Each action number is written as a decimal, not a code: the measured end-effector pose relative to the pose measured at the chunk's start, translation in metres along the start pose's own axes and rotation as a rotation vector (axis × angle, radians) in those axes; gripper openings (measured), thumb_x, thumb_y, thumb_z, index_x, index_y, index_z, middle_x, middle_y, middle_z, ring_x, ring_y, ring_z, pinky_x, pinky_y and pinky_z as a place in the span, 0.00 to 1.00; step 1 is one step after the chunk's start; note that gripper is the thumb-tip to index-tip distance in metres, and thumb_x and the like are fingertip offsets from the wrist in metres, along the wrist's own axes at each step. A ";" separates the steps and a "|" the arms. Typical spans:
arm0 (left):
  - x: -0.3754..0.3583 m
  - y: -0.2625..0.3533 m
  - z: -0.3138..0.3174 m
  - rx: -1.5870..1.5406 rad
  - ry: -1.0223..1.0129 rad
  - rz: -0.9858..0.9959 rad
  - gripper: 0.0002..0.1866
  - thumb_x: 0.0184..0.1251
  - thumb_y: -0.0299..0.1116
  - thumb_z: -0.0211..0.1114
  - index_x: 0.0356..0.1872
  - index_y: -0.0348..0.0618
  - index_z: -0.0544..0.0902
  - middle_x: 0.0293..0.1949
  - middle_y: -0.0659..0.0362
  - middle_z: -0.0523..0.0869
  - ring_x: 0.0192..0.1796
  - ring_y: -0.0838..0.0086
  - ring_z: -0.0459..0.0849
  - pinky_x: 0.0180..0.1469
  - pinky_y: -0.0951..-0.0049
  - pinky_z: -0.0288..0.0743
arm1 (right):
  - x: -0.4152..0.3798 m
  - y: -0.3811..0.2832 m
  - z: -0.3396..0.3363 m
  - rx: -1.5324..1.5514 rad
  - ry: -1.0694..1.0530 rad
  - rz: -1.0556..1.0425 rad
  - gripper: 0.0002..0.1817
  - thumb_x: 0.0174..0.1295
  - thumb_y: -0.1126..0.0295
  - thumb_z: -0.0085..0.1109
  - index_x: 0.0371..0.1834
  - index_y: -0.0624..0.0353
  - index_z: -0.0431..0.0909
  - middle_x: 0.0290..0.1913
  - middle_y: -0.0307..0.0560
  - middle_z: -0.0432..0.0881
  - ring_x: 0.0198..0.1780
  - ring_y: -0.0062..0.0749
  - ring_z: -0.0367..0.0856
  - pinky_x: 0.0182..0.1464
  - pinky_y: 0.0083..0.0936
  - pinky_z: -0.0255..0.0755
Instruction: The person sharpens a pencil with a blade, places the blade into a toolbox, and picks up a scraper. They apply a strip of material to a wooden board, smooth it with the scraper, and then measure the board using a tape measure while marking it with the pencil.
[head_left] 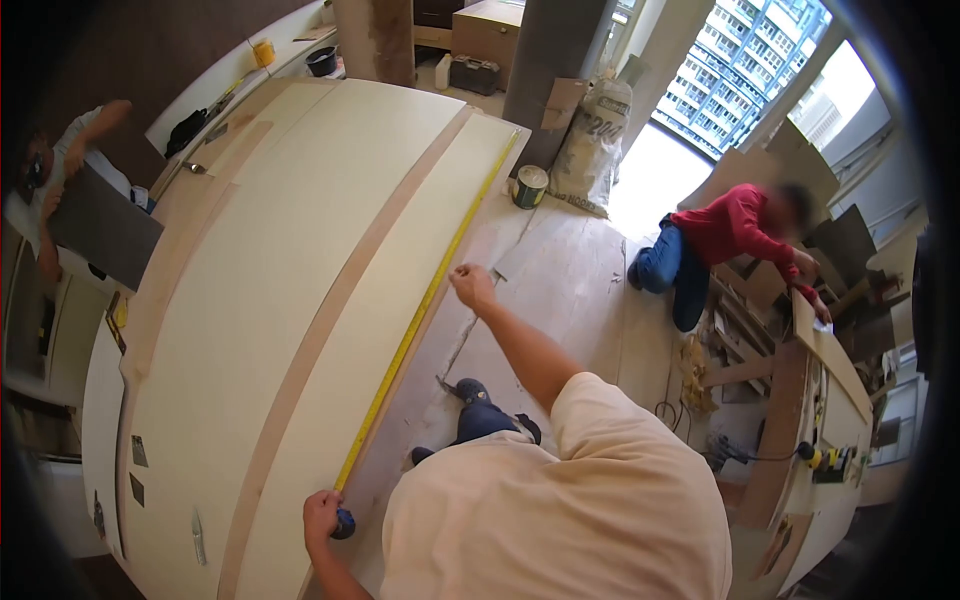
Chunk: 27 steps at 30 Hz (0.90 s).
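My left hand (321, 516) is closed around a dark blue tape measure (344, 524) at the near edge of a large pale board (340, 290). From it the yellow blade (425, 305) runs along the board's long right side to the far corner. My right hand (472, 286) hangs just right of the blade, around the middle of its length, with fingers curled together. Whatever is between those fingers, if anything, is too small to make out. Brownish strips (320, 330) run lengthwise across the board's face.
At left, a person holds a dark panel (108, 222). Someone in a red top (735, 225) kneels at right, leaning over a wooden board (835, 360). A paint can (530, 187) and a filled sack (592, 145) stand by the pillar (550, 70). A blade-like tool (198, 538) lies on the board.
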<state>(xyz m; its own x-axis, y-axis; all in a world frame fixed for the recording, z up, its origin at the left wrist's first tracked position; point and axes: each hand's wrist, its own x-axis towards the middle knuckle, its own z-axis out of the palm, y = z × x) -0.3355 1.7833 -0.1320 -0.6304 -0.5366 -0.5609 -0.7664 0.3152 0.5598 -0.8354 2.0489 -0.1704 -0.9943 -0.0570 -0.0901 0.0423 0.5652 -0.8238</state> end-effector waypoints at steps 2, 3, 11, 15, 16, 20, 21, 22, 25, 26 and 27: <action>-0.001 0.007 -0.003 -0.025 -0.010 -0.057 0.13 0.64 0.34 0.60 0.29 0.33 0.84 0.21 0.56 0.83 0.25 0.73 0.80 0.32 0.70 0.74 | 0.049 0.009 -0.022 -0.049 0.071 -0.028 0.19 0.56 0.59 0.64 0.44 0.62 0.82 0.42 0.57 0.85 0.45 0.47 0.82 0.49 0.35 0.74; -0.001 0.007 -0.002 -0.060 -0.018 -0.092 0.13 0.64 0.34 0.60 0.29 0.33 0.84 0.21 0.56 0.83 0.25 0.73 0.80 0.32 0.70 0.74 | 0.075 0.014 -0.034 -0.057 0.104 -0.047 0.19 0.57 0.59 0.63 0.46 0.62 0.82 0.41 0.57 0.85 0.45 0.48 0.83 0.49 0.34 0.75; -0.005 0.029 -0.004 0.052 -0.034 -0.309 0.13 0.65 0.35 0.61 0.31 0.33 0.85 0.22 0.57 0.83 0.25 0.74 0.80 0.33 0.71 0.74 | 0.245 0.028 -0.083 -0.277 0.184 -0.225 0.22 0.63 0.58 0.54 0.57 0.58 0.74 0.57 0.53 0.77 0.60 0.47 0.74 0.59 0.38 0.69; -0.007 0.055 -0.003 0.116 -0.020 -0.424 0.13 0.65 0.35 0.61 0.32 0.32 0.85 0.23 0.56 0.84 0.26 0.73 0.80 0.34 0.72 0.74 | 0.278 0.010 -0.089 -0.339 0.059 -0.149 0.21 0.64 0.58 0.52 0.56 0.57 0.74 0.62 0.51 0.73 0.61 0.48 0.73 0.59 0.40 0.69; -0.007 0.062 -0.003 0.142 -0.009 -0.448 0.13 0.65 0.35 0.60 0.32 0.32 0.85 0.23 0.56 0.84 0.26 0.72 0.80 0.34 0.72 0.74 | 0.277 -0.001 -0.091 -0.363 0.032 -0.113 0.20 0.64 0.59 0.52 0.55 0.57 0.74 0.62 0.50 0.72 0.61 0.48 0.73 0.59 0.41 0.69; -0.005 0.057 0.000 0.147 0.000 -0.471 0.12 0.64 0.34 0.62 0.31 0.34 0.85 0.23 0.57 0.84 0.26 0.74 0.79 0.34 0.71 0.73 | 0.280 -0.013 -0.092 -0.363 0.047 -0.039 0.19 0.64 0.59 0.52 0.54 0.56 0.75 0.64 0.48 0.70 0.59 0.48 0.75 0.59 0.41 0.69; -0.005 0.052 0.001 0.145 -0.002 -0.456 0.12 0.64 0.34 0.62 0.31 0.33 0.85 0.23 0.57 0.84 0.27 0.74 0.79 0.34 0.71 0.73 | 0.281 -0.013 -0.092 -0.376 0.040 -0.037 0.19 0.64 0.59 0.52 0.54 0.56 0.75 0.64 0.48 0.69 0.59 0.48 0.75 0.59 0.41 0.69; -0.006 0.052 0.002 0.143 -0.004 -0.441 0.12 0.64 0.34 0.62 0.31 0.33 0.85 0.23 0.56 0.83 0.27 0.74 0.79 0.34 0.71 0.73 | 0.283 -0.013 -0.093 -0.389 0.034 -0.035 0.19 0.64 0.59 0.53 0.54 0.57 0.75 0.64 0.48 0.69 0.58 0.48 0.75 0.59 0.41 0.69; -0.005 0.056 0.001 0.166 -0.026 -0.478 0.12 0.64 0.33 0.61 0.32 0.33 0.85 0.24 0.54 0.84 0.26 0.71 0.81 0.34 0.69 0.74 | 0.287 -0.014 -0.093 -0.409 0.011 -0.027 0.20 0.63 0.59 0.53 0.55 0.55 0.75 0.64 0.48 0.69 0.58 0.49 0.76 0.58 0.41 0.70; -0.005 0.059 0.000 0.182 -0.016 -0.471 0.12 0.64 0.33 0.61 0.31 0.33 0.85 0.24 0.54 0.84 0.26 0.71 0.81 0.33 0.69 0.74 | 0.288 -0.015 -0.094 -0.424 0.013 -0.025 0.20 0.63 0.59 0.53 0.55 0.55 0.75 0.64 0.48 0.69 0.58 0.49 0.76 0.58 0.41 0.70; -0.005 0.063 -0.001 0.198 -0.008 -0.465 0.12 0.64 0.33 0.61 0.31 0.33 0.85 0.23 0.54 0.84 0.26 0.71 0.81 0.33 0.69 0.74 | 0.288 -0.017 -0.094 -0.439 0.015 -0.023 0.19 0.63 0.59 0.53 0.55 0.54 0.76 0.64 0.48 0.69 0.57 0.50 0.76 0.58 0.41 0.70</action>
<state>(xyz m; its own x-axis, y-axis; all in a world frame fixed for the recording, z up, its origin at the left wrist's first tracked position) -0.3808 1.8051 -0.0930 -0.2175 -0.6498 -0.7283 -0.9745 0.1869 0.1243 -1.1320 2.1002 -0.1304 -0.9960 -0.0636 -0.0634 -0.0224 0.8602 -0.5095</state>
